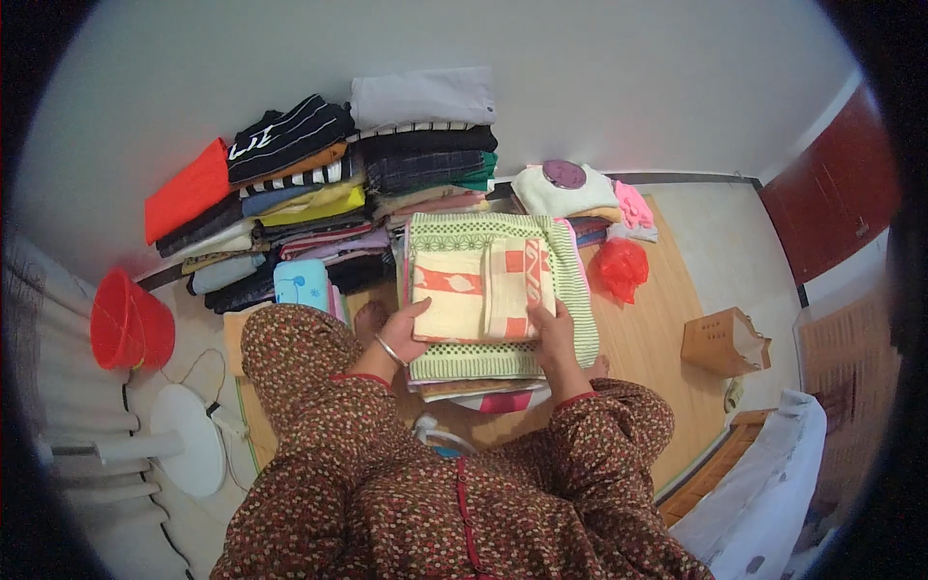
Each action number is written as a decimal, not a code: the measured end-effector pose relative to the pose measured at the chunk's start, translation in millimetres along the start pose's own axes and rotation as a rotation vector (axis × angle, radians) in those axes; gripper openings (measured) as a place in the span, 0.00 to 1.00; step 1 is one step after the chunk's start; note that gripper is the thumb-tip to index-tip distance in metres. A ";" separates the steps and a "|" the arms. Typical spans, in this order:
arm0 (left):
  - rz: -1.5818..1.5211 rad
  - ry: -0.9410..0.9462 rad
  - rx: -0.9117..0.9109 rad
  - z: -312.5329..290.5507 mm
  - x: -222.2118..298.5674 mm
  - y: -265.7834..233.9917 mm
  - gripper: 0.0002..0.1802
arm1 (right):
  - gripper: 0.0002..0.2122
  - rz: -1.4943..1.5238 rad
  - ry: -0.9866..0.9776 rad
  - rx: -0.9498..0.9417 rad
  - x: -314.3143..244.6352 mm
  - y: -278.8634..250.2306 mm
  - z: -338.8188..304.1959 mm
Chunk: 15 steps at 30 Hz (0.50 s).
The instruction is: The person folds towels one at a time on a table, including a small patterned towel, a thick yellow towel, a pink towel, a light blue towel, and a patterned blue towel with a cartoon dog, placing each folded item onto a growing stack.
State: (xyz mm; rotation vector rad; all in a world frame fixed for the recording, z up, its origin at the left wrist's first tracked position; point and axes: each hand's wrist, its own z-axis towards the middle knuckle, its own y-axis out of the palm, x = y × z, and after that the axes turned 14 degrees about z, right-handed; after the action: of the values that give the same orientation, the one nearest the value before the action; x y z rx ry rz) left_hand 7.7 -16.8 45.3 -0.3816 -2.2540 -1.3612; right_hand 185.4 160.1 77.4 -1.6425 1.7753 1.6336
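Note:
A cream towel with orange patterns [449,307] lies folded in front of me, its right part doubled over on top. My left hand [402,333], with a silver bangle at the wrist, grips the towel's lower left corner. At the lower right edge, my right hand [554,333] holds it with the thumb on top; some fingers of both hands are hidden. Beneath the towel sits a green-and-white patterned cloth [464,365], topping a stack of folded textiles. A pink and white item shows under the stack's near side.
Tall piles of folded clothes [290,174] stand along the wall at the far left. A red bucket [133,319] and a white round-based stand [188,440] are on the left. To the right are a red plastic bag [621,269] and a brown paper bag [720,343].

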 end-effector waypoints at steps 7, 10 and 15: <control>0.014 0.026 -0.076 -9.5 -3.4 17.3 0.24 | 0.24 -1.092 -0.720 -0.508 1.0 79.1 -55.7; 0.089 0.071 -0.003 -11.0 -10.8 23.8 0.24 | 0.23 -1.440 -0.891 -0.697 47.7 85.7 -72.1; 0.093 0.054 0.047 -11.9 -10.3 26.2 0.24 | 0.23 -1.425 -0.792 -0.690 53.6 84.5 -69.3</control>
State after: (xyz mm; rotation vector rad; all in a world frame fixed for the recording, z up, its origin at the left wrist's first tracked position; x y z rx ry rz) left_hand 31.7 -15.0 64.3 -0.4234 -2.1922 -1.2549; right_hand 132.8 54.6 107.8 -1.4083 -0.4242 1.6238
